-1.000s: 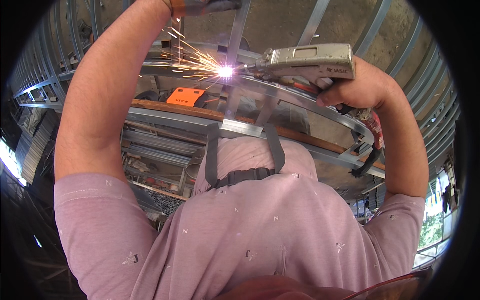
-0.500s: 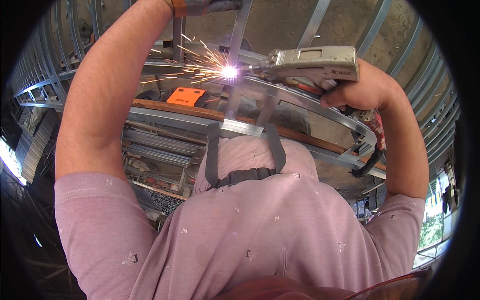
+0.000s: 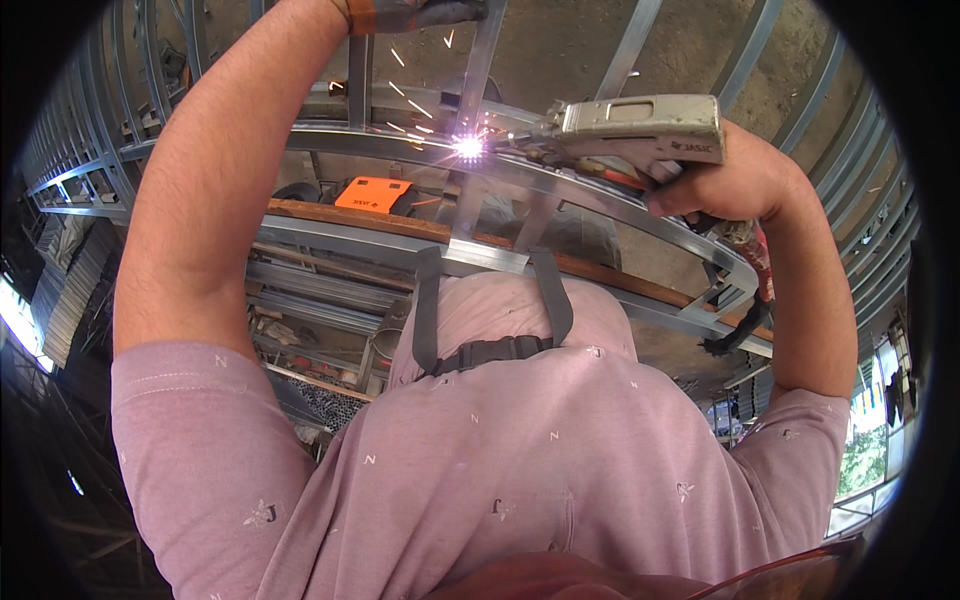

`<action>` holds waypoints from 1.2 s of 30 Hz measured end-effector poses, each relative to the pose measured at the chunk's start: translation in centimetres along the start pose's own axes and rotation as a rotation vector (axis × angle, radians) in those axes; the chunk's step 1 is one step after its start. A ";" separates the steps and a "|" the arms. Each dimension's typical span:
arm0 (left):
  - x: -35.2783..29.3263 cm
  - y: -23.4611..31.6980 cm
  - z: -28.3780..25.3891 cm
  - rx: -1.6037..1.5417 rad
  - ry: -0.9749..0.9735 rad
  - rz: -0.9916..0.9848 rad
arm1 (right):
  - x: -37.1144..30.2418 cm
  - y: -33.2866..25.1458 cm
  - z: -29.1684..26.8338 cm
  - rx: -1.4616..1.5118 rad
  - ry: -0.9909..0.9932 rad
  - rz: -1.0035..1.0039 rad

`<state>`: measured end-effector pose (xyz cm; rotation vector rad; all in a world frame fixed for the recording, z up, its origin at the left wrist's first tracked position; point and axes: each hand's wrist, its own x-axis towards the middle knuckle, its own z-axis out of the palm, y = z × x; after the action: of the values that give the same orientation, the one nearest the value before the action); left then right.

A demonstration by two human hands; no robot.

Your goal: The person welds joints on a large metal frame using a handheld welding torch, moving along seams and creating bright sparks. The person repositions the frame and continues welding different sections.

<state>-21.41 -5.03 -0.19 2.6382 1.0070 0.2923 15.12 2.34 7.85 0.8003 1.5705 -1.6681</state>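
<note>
A bulky grey-beige welding gun is gripped in my bare right hand. Its nozzle points left at a joint where a flat upright metal bar meets the curved metal rail. A bright weld spot glows there and throws a few sparks. At the upper edge, my left hand wears a dark glove with an orange cuff. Its fingers close against the same upright bar above the weld; part of that hand is cut off by the picture's edge.
An orange plate-like piece lies beyond a brown beam. More metal bars fan out on both sides. Below, long metal sections are stacked near my body. A red and black cable hangs from the gun.
The welding gun and the weld spot have shifted slightly right. Sparks are fewer and more scattered than before. My left hand stays at the bar, nearly unmoved.
</note>
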 end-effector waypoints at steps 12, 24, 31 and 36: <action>-0.5 0.0 0.0 0.002 0.000 -0.014 | -5.3 -2.9 -1.1 0.071 0.158 -0.015; -10.1 -2.0 -4.3 0.122 -0.193 -0.125 | -0.9 -12.1 3.5 0.029 0.097 0.021; -11.2 -3.0 -3.1 0.072 -0.089 -0.108 | 4.5 -11.7 4.3 0.043 0.033 -0.009; -11.1 -3.5 -2.6 0.074 -0.062 -0.090 | 6.1 -11.9 4.0 0.097 -0.027 0.081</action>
<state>-32.45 -9.53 0.09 2.6406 1.1327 0.1547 1.96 -1.85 9.80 0.8764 1.4287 -1.6996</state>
